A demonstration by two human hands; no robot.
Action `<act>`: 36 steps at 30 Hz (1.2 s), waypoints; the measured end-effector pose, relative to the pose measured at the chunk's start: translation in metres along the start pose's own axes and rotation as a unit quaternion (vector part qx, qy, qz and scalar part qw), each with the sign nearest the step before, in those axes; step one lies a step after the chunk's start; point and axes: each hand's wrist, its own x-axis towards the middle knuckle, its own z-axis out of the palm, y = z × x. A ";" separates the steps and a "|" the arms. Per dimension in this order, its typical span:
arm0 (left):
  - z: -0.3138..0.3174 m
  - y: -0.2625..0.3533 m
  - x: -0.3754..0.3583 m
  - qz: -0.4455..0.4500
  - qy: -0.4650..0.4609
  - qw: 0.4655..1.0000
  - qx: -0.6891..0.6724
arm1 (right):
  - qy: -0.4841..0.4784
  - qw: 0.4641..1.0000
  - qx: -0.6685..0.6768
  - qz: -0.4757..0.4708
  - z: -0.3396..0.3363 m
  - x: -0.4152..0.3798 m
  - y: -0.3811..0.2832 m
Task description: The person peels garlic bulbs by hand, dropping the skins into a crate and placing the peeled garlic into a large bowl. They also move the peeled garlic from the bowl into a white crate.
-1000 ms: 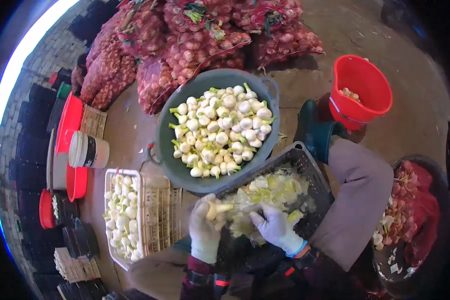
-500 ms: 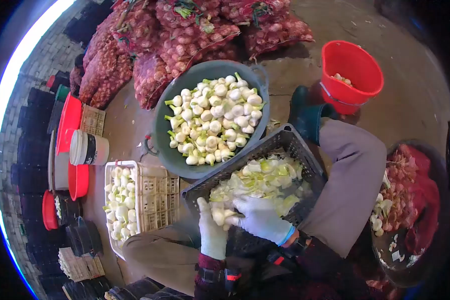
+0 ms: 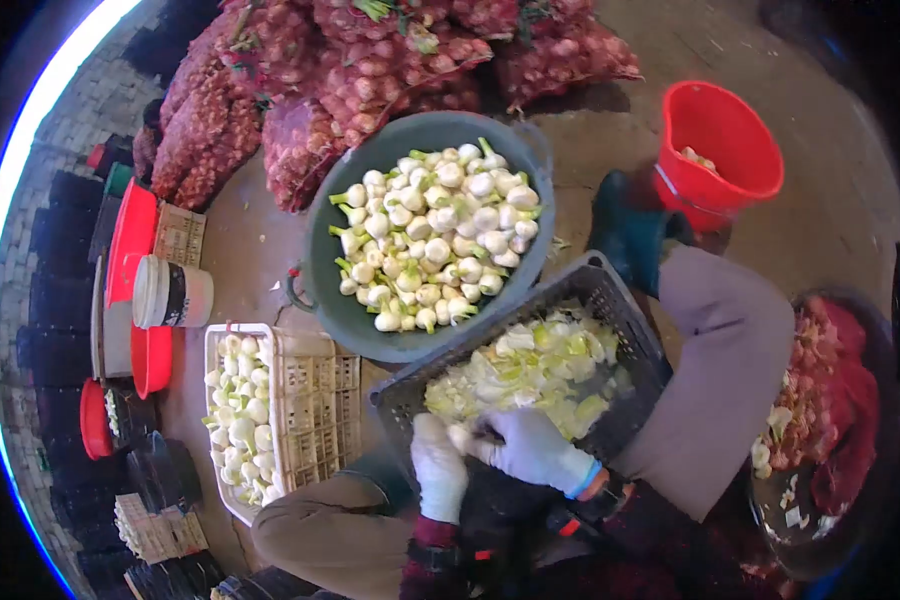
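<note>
Both my hands wear white gloves and meet over the near edge of a black plastic crate [image 3: 390,405]. A pale garlic bulb [image 3: 461,438] sits between them, partly covered by the fingers. My left hand [image 3: 438,467] is closed around the bulb from the left. From the right, my right hand [image 3: 542,450] pinches at the same bulb with curled fingers and thumb. Loose garlic skins [image 3: 530,365], pale green and white, are heaped in the crate just beyond the hands.
Beyond the crate stands a grey-green tub [image 3: 325,290] of trimmed garlic bulbs. A white basket [image 3: 315,400] with more bulbs is at left. Red mesh sacks [image 3: 390,75] lie at the back. A red bucket [image 3: 720,140] and a dark basin [image 3: 785,535] are at right.
The view has shifted slightly. My right hand's fingers have curled in closer to the left hand, and the bulb is now more covered. My left hand's thumb has come down against the bulb.
</note>
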 end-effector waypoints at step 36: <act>0.007 0.049 -0.024 -0.176 -0.067 0.928 -0.321 | 0.048 0.877 0.399 0.261 0.007 0.000 0.036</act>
